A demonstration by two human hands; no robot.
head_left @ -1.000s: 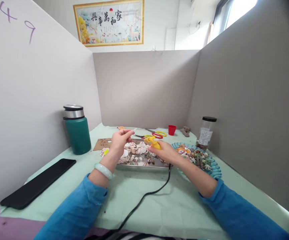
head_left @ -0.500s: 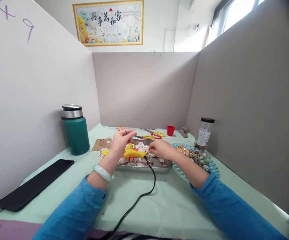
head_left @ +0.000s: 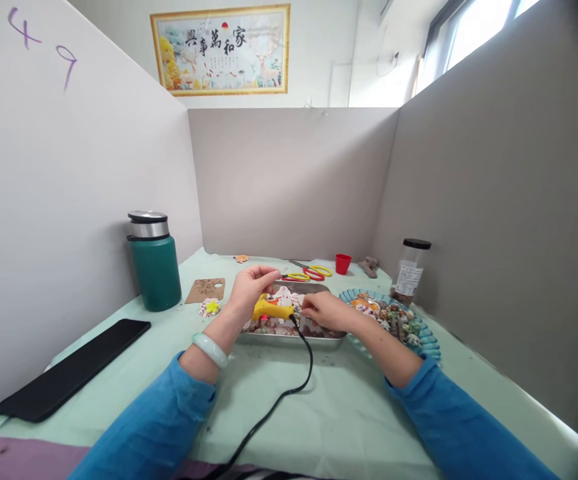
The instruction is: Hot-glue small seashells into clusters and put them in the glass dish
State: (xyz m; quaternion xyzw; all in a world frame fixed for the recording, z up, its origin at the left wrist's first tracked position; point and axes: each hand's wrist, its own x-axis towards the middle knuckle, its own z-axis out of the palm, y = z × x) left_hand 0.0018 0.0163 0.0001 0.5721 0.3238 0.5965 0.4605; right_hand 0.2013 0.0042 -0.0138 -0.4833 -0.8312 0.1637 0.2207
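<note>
My left hand (head_left: 251,290), with a pale bangle on its wrist, is raised over the left part of a metal tray (head_left: 296,342). Its thumb and fingertips are pinched together; what they hold is too small to make out. Over the tray's right part, my right hand (head_left: 325,311) has its fingers curled down and closed, their tips partly hidden. Between the hands a yellow glue gun (head_left: 273,309) lies across the tray on top of shells and small pieces. Its black cord (head_left: 285,393) runs toward me over the cloth.
A blue plate (head_left: 431,343) of shells and stones is at right, beside a black-lidded jar (head_left: 409,273). Behind the tray are scissors (head_left: 313,272) and a red cup (head_left: 343,264). At left: a green bottle (head_left: 155,273), black slab (head_left: 76,367), brown card (head_left: 206,291), and flower-like piece (head_left: 211,307).
My left hand has shifted slightly right and down, still pinched. My right hand has lowered a little over the tray, fingers curled. The whole view has tilted slightly.
</note>
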